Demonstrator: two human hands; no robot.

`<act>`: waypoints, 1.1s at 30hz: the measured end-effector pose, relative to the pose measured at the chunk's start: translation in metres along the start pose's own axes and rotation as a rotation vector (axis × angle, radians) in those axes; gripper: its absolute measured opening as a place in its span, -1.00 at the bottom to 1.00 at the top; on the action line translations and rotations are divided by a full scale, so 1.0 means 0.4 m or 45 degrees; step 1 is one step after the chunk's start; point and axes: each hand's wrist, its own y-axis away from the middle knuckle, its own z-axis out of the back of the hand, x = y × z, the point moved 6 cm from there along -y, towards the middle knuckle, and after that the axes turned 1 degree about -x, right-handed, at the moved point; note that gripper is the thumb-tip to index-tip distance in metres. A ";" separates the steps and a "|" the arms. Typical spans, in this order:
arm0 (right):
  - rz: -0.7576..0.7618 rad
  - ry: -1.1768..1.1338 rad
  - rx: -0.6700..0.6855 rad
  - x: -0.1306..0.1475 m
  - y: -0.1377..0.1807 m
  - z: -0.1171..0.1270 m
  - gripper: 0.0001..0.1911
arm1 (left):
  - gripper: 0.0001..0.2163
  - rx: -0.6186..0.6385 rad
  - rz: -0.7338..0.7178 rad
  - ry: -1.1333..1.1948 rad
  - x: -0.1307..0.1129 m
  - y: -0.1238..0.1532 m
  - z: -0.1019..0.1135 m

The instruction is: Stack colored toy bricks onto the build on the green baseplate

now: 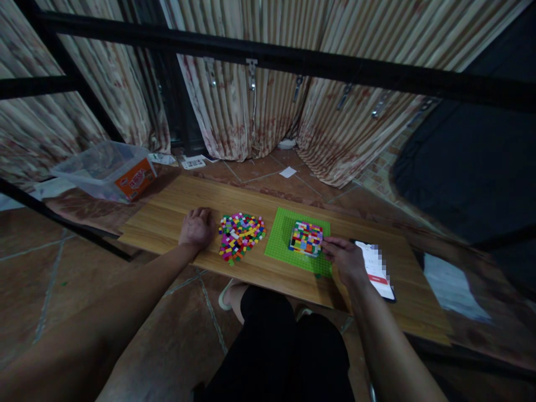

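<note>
A green baseplate (285,245) lies on a wooden board (167,215). On it stands a low block of many-coloured bricks (305,237). My right hand (344,258) is at the block's right side, its fingertips pinched against the edge of the block. To the left of the plate lies a heap of loose coloured bricks (242,234). My left hand (196,228) rests on the board just left of the heap, fingers curled in a loose fist with nothing seen in them.
A phone (377,271) with a lit screen lies on the board right of my right hand. A clear plastic box (106,170) sits on the floor at the far left. Curtains and a black metal frame (293,58) stand behind. My knees are under the board's near edge.
</note>
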 end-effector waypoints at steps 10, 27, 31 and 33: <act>-0.004 -0.036 -0.004 0.001 0.003 -0.009 -0.62 | -0.65 0.014 -0.003 -0.007 0.002 -0.002 -0.003; 0.548 0.885 0.161 -0.057 0.162 0.075 -0.59 | -0.66 0.033 0.002 0.006 0.000 -0.003 0.001; 0.701 0.908 0.127 -0.042 0.185 0.046 -0.59 | -0.66 0.022 0.003 0.024 0.001 -0.002 0.002; 0.736 0.899 0.106 -0.043 0.192 0.041 -0.60 | -0.67 0.017 -0.001 0.020 0.001 -0.002 0.001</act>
